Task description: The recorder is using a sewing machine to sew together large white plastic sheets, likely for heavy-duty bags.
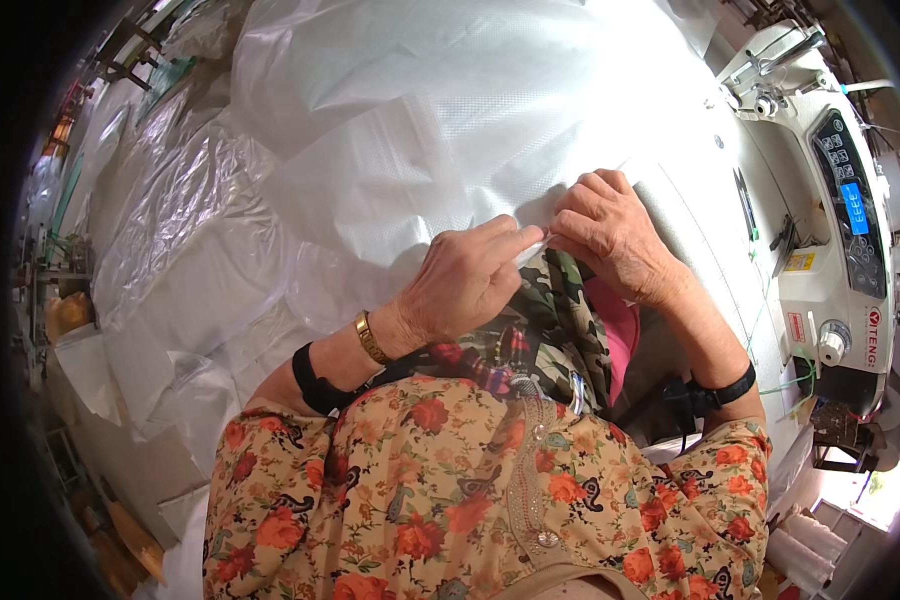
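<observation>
Left hand (pixel 467 275), right hand (pixel 610 235) close together, curled; pinching white sheeting (pixel 400 150)

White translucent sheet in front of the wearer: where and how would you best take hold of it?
Probably by the near edge of the white translucent sheet, pinched between thumb and fingertips, coming from the wearer's side. It looks thin and limp, spreads away from the body, and its edge lies nearest there. The left hand and right hand meet at that edge.
</observation>
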Available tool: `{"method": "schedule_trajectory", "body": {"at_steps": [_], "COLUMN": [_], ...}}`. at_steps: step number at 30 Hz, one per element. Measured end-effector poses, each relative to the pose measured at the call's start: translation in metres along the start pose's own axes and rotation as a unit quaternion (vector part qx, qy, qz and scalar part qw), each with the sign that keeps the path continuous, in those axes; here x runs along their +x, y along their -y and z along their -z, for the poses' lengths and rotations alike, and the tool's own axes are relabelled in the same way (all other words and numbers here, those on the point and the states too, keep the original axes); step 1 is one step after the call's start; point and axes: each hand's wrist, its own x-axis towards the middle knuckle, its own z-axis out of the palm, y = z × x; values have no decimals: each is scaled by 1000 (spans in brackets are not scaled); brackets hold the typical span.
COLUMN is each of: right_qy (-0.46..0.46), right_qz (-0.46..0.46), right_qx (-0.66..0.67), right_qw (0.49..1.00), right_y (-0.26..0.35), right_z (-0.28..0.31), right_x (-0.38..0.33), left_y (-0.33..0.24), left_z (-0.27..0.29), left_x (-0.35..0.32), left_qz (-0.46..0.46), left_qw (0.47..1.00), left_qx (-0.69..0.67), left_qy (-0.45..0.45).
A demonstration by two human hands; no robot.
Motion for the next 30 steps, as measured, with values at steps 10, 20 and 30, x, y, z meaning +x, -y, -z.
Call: {"method": "schedule_trajectory", "body": {"at_steps": [10,20,30], "right_qy": [-39,-74,-86], "right_qz": [13,-5,-29], "right_qx": [-51,-72,-39], "right_qw": [998,995,995], "right_y": [2,-5,-25], "right_z": [-9,-7,7], "right_x": [-2,1,3], "left_y": [-3,-23,-22], "left_z": [-5,-2,-2], "left_x": [15,13,21], "left_qz": [-122,-47,-6], "left_qw": [964,970,993], "left_qx": [227,239,113], "left_qy": [-65,21,22]}}
